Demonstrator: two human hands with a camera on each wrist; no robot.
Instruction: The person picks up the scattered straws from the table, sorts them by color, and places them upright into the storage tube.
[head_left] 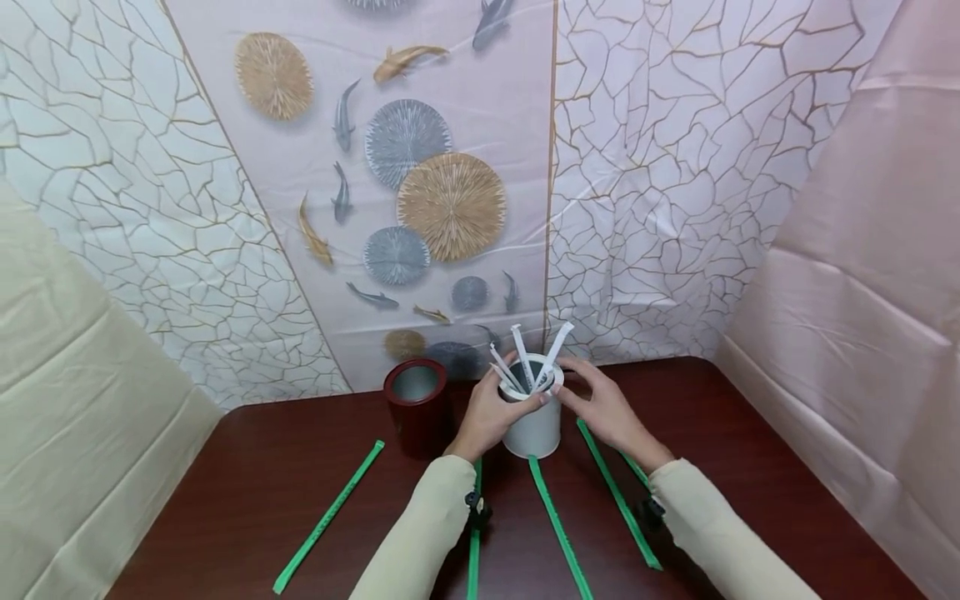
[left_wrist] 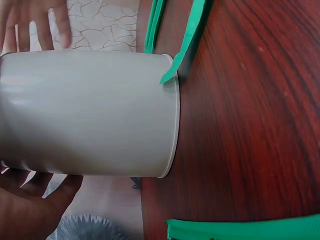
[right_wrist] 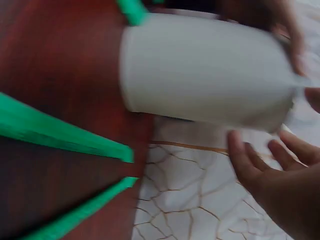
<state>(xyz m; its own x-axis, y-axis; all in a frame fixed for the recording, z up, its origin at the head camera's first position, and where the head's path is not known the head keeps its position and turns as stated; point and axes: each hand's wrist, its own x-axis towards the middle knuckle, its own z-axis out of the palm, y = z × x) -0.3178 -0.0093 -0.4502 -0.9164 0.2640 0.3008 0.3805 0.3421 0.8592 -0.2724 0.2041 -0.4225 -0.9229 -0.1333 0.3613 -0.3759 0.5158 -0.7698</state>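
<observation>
A light grey-white can point(head_left: 534, 432) stands on the table with several slim white paper-like sticks point(head_left: 558, 343) poking out of its top. My left hand point(head_left: 489, 418) holds the can's left side near the rim, thumb in front and fingers behind. On the opposite side is my right hand point(head_left: 609, 413), its thumb by the rim and its fingers loosely spread; in the right wrist view these fingers point(right_wrist: 242, 160) look slightly apart from the can wall. A green strip point(left_wrist: 187, 42) has its end against the can's base in the left wrist view.
A dark red can point(head_left: 417, 417) stands left of the white one, its top uncovered. Several long green strips, such as the leftmost green strip point(head_left: 330, 517), lie on the dark red-brown table point(head_left: 225, 492). Patterned cloth point(head_left: 637, 208) hangs behind the table.
</observation>
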